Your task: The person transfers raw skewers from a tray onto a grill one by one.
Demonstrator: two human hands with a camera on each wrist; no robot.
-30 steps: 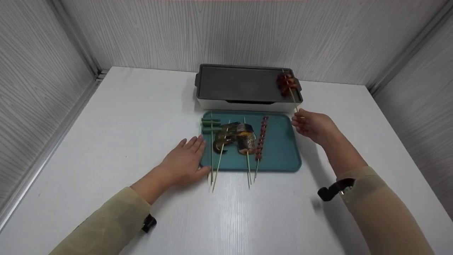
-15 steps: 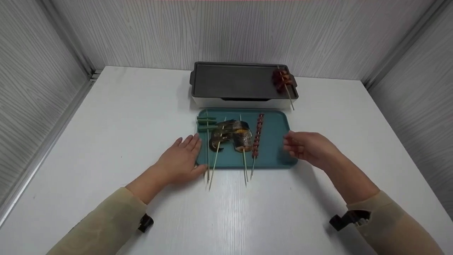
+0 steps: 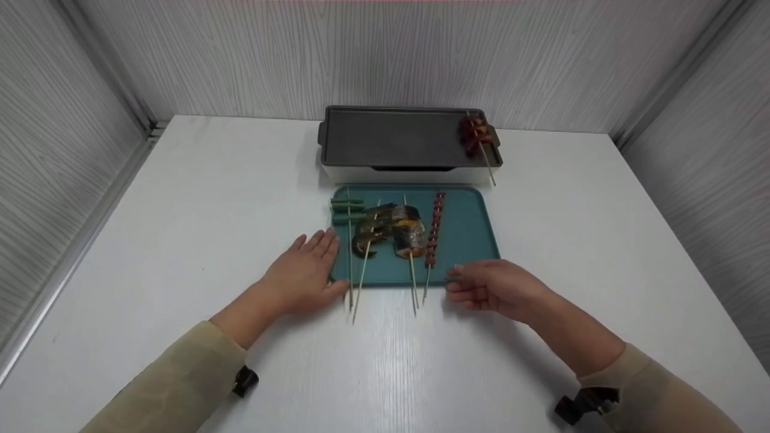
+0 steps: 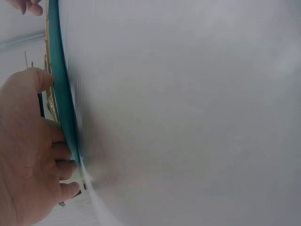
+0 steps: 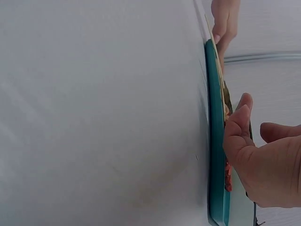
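With fingers stretched out, my left hand [image 3: 301,278] touches the left edge of the teal tray [image 3: 472,231]. Close to the front right of that tray is my right hand [image 3: 502,290], fingers loosely bent and nothing held. A thin skewer of small red meat pieces [image 3: 434,228] lies just left of its fingertips. Further left on the tray are a fish-chunk skewer [image 3: 409,231], a dark shrimp-like skewer [image 3: 368,231] and a green vegetable skewer [image 3: 348,210]. Their sticks overhang the front edge. In the right wrist view, the right hand [image 5: 263,157] partly hides the tray's food.
Behind the tray stands a dark flat griddle [image 3: 391,138] on a white base. A reddish skewer [image 3: 475,135] lies at its right end, its stick jutting over the front. Pale wood-grain panels [image 3: 385,54] enclose the white table [image 3: 385,361] at the back and sides.
My right hand has let go of the reddish skewer on the griddle and come back toward me and leftward, to the tray's front right. My left hand has stayed at the tray's left edge.
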